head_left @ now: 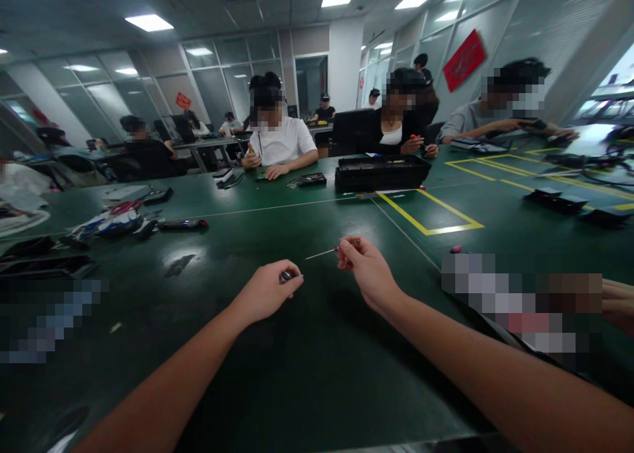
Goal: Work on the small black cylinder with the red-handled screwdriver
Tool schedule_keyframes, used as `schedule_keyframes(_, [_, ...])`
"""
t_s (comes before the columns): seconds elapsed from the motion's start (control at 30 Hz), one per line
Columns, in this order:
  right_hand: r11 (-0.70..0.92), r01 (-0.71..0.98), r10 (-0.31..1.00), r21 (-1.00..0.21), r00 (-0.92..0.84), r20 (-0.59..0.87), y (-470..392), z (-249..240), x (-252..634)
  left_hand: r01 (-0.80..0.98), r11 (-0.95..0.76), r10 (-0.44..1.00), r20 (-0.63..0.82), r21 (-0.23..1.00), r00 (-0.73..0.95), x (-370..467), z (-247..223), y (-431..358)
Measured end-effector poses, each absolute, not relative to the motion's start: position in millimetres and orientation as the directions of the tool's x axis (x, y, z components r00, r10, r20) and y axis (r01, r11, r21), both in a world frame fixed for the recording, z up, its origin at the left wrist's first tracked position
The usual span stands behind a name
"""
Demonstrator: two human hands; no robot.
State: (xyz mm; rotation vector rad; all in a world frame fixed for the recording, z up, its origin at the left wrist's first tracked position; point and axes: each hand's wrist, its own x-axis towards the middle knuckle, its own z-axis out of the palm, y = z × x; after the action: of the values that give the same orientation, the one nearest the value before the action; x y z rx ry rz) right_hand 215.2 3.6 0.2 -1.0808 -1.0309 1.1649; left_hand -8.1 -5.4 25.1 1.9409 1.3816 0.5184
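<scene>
The slim screwdriver [321, 253] was in your right hand [369, 268], its handle pinched between your fingertips and mostly hidden by them. Its bare shaft ran out sideways to your left, the tip dipping slightly in view toward your left hand [270, 288]. That hand had its fingers curled round a small dark piece [284, 277] with a shiny edge, too covered for you to tell what it was. Your hands were apart over the green tabletop [307, 374], and the shaft's long axis lay across the space between them. The handle was with the right hand, while the tip was near the left fingertips but not touching them. Whether the shaft lined up with the small dark piece, you could not tell.
</scene>
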Motion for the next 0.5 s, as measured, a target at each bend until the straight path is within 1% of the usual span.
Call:
schedule_keyframes(0.1, [0.065, -0.173, 0.994, -0.983, 0.103, 0.047, 3.3, 0.4, 215.0, 0.542, -0.067, 0.969, -0.076, 0.838, 0.236, -32.2, 34.4, -2.6])
schedule_keyframes(0.17, [0.066, -0.176, 0.993, -0.982, 0.104, 0.048, 3.8, 0.1, 214.6, 0.399, 0.028, 0.988, -0.086, 0.917, 0.129, -51.4, 39.8, -3.5])
schedule_keyframes(0.23, [0.069, -0.184, 0.993, -0.98, 0.109, 0.05, 4.6, -0.3, 214.3, 0.225, 0.108, 0.993, -0.117, 0.968, 0.025, -72.6, 45.3, -7.8])
schedule_keyframes(0.3, [0.073, -0.19, 0.992, -0.979, 0.114, 0.052, 5.2, -0.5, 214.1, 0.073, 0.154, 0.985, -0.147, 0.985, -0.096, -95.4, 52.3, -15.7])
schedule_keyframes(0.4, [0.069, -0.181, 0.992, -0.981, 0.116, 0.048, 5.5, -0.3, 213.8, -0.12, 0.221, 0.938, -0.245, 0.968, -0.246, -131.5, 64.1, -31.1])
schedule_keyframes(0.47, [0.06, -0.174, 0.993, -0.983, 0.113, 0.04, 5.5, 0.0, 213.7, -0.173, 0.214, 0.877, -0.267, 0.961, -0.401, -156.4, 70.0, -41.1])
schedule_keyframes(0.5, [0.057, -0.172, 0.993, -0.983, 0.114, 0.038, 5.6, 0.1, 213.7, -0.156, 0.196, 0.848, -0.247, 0.968, -0.469, -168.6, 71.6, -45.8])
